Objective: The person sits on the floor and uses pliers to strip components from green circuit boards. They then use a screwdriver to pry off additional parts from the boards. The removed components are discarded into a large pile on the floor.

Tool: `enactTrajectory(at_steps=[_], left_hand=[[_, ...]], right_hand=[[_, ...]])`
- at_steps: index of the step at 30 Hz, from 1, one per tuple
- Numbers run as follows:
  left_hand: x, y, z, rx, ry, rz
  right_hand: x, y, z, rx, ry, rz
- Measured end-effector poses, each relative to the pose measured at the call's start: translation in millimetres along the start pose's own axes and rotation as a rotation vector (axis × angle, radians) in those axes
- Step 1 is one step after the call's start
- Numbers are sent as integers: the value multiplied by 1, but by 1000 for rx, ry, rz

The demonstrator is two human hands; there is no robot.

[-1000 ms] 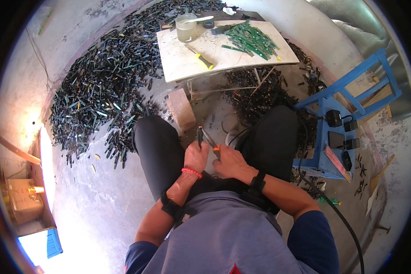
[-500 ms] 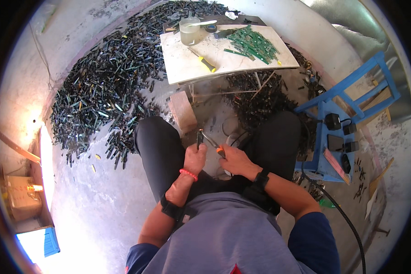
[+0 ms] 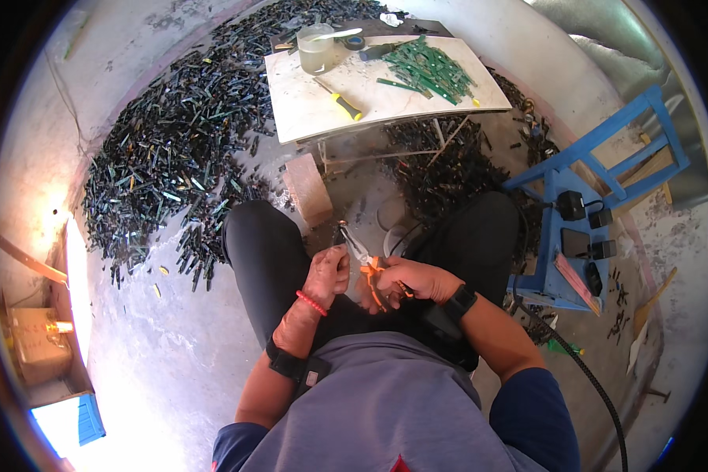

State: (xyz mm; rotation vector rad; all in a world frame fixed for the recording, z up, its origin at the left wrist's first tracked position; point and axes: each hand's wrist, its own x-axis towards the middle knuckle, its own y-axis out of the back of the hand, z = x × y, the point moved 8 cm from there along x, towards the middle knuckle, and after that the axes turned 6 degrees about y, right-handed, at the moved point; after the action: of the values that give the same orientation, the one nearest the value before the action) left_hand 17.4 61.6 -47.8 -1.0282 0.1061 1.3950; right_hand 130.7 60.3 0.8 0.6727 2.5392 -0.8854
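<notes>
Right hand point(image 3: 417, 281) wraps the orange handles of metal-nosed pliers point(image 3: 367, 266) over the lap. Left hand point(image 3: 328, 271) pinches a small dark piece point(image 3: 340, 234) at the plier tips; its shape is hard to make out. Ahead, pale bench point(image 3: 315, 110) carries a cloudy plastic jar point(image 3: 316, 49), contents unclear, and green strips point(image 3: 429, 69).

Orange plastic-handled metal pliers point(image 3: 367, 266), rough concrete floor point(image 3: 173, 346)

Both hands point(image 3: 370, 275) clenched above lap

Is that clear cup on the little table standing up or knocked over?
Upright. The clear cup stands on the table, its round rim facing up, with a pale stick across it.
</notes>
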Motion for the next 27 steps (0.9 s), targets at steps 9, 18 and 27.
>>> enactTrajectory(at_steps=[9, 18, 27], left_hand=[[-2, -6, 2, 33, 9, -4], [-3, -5, 3, 45, 14, -4], [-3, -3, 4, 84, -12, 37]], right_hand=[[8, 5, 8, 103, -25, -30], [5, 1, 10, 157, -31, -47], [5, 2, 9, 245, 3, -48]])
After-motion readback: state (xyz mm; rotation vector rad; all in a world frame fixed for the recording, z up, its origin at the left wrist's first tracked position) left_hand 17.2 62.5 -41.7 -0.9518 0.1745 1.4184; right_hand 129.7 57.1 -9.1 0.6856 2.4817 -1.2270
